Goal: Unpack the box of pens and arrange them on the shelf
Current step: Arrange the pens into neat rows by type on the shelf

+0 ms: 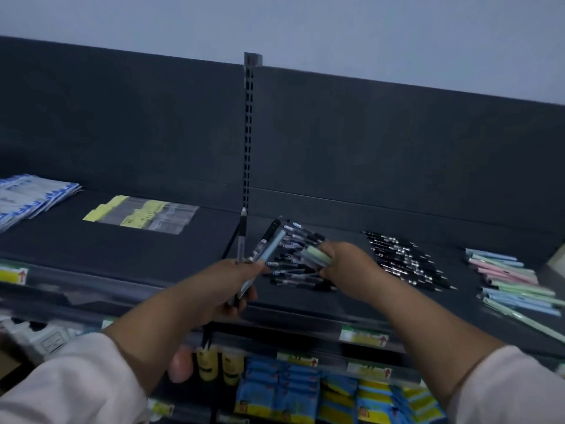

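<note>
Two pale sleeves (61, 387) are showing at the bottom edge, one per forearm. Below the arms, a lower tier is carrying two yellow bottles (215, 362) and a row of blue-and-yellow packets (305, 390). The packet count is not readable.

Left hand (227, 289) is gripping a fan of pens (265, 243), fingers curled round the lower ends. Four are countable: one thin black, one clear with a dark cap, one black-capped, one pale blue. Blur is making this count uncertain. The fan is standing above the front part of the dark grey metal shelf (122, 255).

Right hand (348, 267) is reaching over the shelf, fingers curled round a pale green bundle (316, 257). It is too blurred to tell how many pieces it has.

Three groups of pens are lying on the shelf's right bay:
- clear-barrelled black-capped pens (290, 272), under the right hand's fingers
- black pens with silver trim (406, 261), just to the right
- pastel pens in pink, green and blue (513, 286), farthest right

Counts within the groups are not readable.

In the left bay, clear plastic bags with yellow labels (143, 215) are lying flat, with blue-and-white packets (27, 197) at the far left. One slotted metal upright (248, 133) is dividing the back panel.
</note>
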Available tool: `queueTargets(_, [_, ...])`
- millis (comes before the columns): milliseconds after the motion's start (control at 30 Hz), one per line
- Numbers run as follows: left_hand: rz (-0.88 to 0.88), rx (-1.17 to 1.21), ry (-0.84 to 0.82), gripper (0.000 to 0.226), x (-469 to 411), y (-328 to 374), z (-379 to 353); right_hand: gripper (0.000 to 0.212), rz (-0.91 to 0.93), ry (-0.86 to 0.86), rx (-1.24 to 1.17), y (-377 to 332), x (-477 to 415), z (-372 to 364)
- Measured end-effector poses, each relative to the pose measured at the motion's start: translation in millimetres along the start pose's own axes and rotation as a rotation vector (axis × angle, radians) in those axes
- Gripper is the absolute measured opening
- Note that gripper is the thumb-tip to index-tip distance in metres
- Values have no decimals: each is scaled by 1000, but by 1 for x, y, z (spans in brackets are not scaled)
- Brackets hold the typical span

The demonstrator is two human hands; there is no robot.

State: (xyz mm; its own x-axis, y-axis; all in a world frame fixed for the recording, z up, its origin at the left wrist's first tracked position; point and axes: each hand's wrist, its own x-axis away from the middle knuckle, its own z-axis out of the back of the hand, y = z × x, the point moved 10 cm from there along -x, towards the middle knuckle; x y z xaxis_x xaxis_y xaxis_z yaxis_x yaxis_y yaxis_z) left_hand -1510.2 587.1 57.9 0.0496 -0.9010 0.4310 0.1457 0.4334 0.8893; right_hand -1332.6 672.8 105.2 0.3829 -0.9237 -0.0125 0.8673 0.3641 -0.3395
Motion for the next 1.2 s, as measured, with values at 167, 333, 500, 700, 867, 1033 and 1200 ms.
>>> queueTargets(167, [38,-17,-74,31,-54,7,3,20,-12,-87,63,3,-48,-30])
queueTargets(333, [82,-29,-87,28,-98,8,7,24,-41,-125,3,12,-84,-41])
queueTargets(500, [85,-24,-88,24,-116,13,-3,14,-128,-34,-428,37,-96,-16])
queueTargets(700, [26,-29,4,22,-125,37,-37,10,-264,-132,-1051,75,-94,-11])
queueTargets(867, [-1,-95,38,22,-123,53,-93,10,-261,-244,-1145,124,-72,10])
queueTargets(1033, [-58,-13,9,26,-126,85,-178,5,-244,-195,-1057,204,-51,51])
queueTargets(1200, [-75,136,-17,24,-144,110,-266,4,-343,-110,-1025,310,-21,86])
